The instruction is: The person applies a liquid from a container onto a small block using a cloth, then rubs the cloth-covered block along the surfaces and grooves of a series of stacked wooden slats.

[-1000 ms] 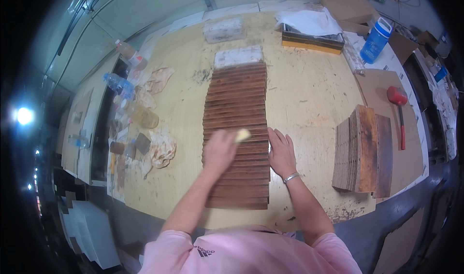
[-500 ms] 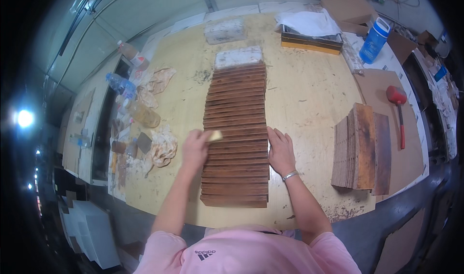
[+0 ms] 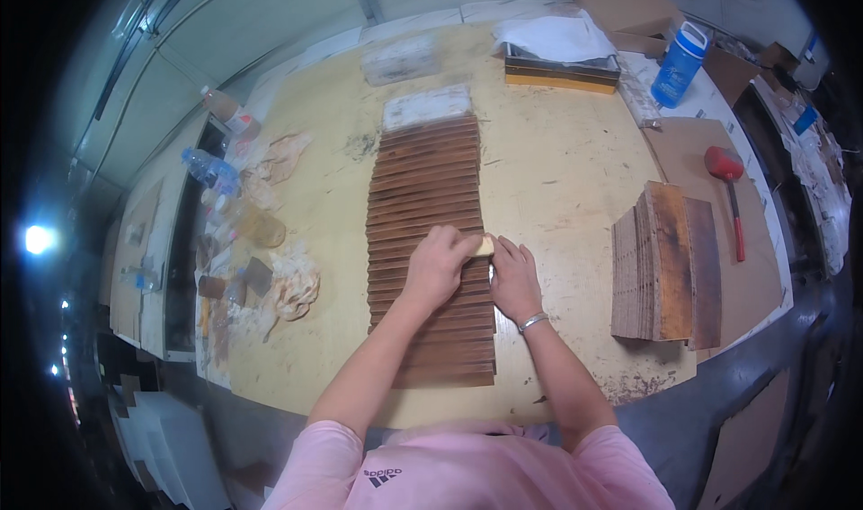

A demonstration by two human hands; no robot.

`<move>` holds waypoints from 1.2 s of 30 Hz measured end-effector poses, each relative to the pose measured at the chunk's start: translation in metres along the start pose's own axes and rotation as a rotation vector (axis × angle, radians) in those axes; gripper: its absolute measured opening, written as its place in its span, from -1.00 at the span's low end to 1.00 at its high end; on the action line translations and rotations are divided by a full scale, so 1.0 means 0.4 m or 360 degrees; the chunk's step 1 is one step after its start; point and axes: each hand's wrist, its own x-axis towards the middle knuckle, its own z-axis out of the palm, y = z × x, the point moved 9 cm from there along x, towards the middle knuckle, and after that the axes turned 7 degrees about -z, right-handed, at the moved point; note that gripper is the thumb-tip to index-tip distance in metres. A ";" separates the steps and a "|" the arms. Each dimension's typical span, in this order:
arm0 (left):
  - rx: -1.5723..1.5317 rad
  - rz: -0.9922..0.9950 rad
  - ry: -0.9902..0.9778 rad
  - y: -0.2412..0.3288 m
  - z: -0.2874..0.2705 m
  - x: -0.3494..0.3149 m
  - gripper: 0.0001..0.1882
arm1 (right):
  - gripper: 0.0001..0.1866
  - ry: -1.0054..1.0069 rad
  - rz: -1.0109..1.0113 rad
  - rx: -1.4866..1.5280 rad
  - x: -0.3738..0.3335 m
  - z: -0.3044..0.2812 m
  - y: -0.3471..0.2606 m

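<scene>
Down the middle of the table runs a long row of brown wooden boards [image 3: 422, 184], packed side by side with their narrow edges up. A white, stained block [image 3: 426, 107] stands against the row's far end. My left hand [image 3: 438, 267] is over the row near its right side, closed on a small pale yellow sponge-like block [image 3: 483, 246] that touches the board edges. Along the row's right side lies my right hand [image 3: 515, 281], its fingers stretched out against the board ends and close to the yellow block.
Several boards [image 3: 670, 263] stand stacked at the right, near a red mallet [image 3: 730, 195]. Bottles [image 3: 211, 170] and stained rags [image 3: 295, 281] line the left side. Farther back are another whitish block [image 3: 400, 59], a box with white cloth [image 3: 559, 61] and a blue bottle [image 3: 680, 68].
My left hand has carried the yellow block across the row from its left side to its right side. My right hand stays at the row's right side.
</scene>
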 end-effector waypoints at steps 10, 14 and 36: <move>-0.0022 -0.0093 0.0072 0.020 -0.032 0.014 -0.65 | -0.30 -0.0050 -0.0026 -0.0024 -0.002 0.005 0.001; 0.0069 -0.0087 -0.0070 0.006 0.017 0.004 -0.67 | -0.29 -0.0059 -0.0100 -0.0158 -0.007 0.025 0.011; 0.0220 -0.0323 0.0036 -0.185 -0.109 -0.172 -0.62 | -0.34 -0.0018 -0.0022 -0.0007 -0.005 -0.014 0.003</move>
